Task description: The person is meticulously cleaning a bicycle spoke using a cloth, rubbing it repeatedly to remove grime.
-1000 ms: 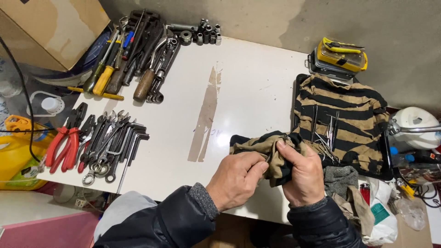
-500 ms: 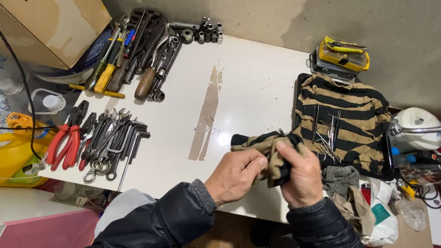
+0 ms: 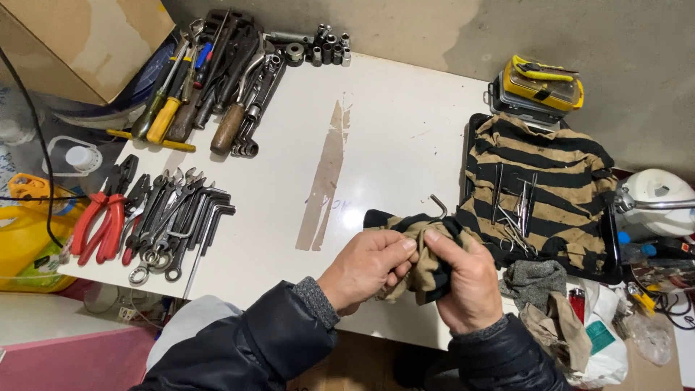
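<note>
Both hands work a striped black-and-tan rag (image 3: 423,271) at the near edge of the white table (image 3: 391,145). My left hand (image 3: 365,268) pinches the rag from the left. My right hand (image 3: 463,279) wraps around the rag, and a small bent metal hex key (image 3: 438,206) sticks up out of it. What else the rag covers is hidden. A larger striped cloth (image 3: 543,181) lies on a black tray (image 3: 468,156) to the right, with several thin metal tools (image 3: 515,210) on it.
Wrenches and hex keys (image 3: 177,217) and red-handled pliers (image 3: 105,217) lie at the left. Screwdrivers and a hammer (image 3: 210,80) lie at the back left, sockets (image 3: 322,51) behind them. A yellow case (image 3: 539,83) sits at the back right. Grey and tan rags (image 3: 543,300) lie by my right wrist.
The hands have kept rubbing the rag in place. The bent hex key now pokes up out of the rag; my left fingers have shifted onto the cloth's left fold.
</note>
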